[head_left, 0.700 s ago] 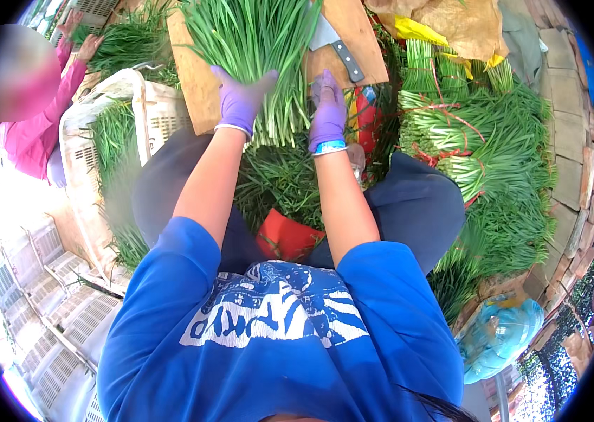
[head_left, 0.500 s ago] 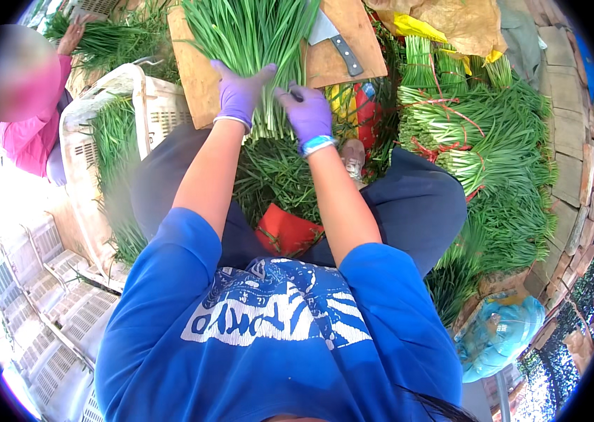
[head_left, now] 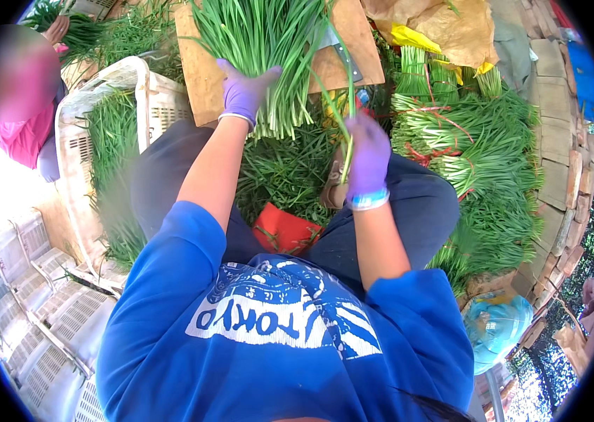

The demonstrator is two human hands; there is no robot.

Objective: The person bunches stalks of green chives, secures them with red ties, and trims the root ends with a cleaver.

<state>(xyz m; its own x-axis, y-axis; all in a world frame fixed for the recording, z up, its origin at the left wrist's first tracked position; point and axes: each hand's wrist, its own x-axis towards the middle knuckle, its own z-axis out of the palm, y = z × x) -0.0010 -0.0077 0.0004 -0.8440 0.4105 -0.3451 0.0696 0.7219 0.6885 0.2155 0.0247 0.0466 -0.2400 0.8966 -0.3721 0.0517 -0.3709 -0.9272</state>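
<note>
From up here I see the biggest mass first: tied bundles of green chives heaped on the person's right, their cut ends pale and bound with red bands. Next in size is the white plastic crate on the left, slatted, holding more loose chives along its inner wall. More empty white crates lie stacked at lower left. Ahead sits a wooden cutting board, and on it lies the bunch of chives being handled, spread fanwise with its stems hanging over the near edge. A cleaver rests on the board, partly under the greens. Crumpled brown paper lies beyond it. A red tub between the knees holds trimmings.

My left hand, in a purple glove, is closed around the lower part of the bunch. My right hand, also gloved, pinches a few thin stalks pulled away from the bunch. The ground at right is paved with worn bricks. Another person in pink sits at upper left.
</note>
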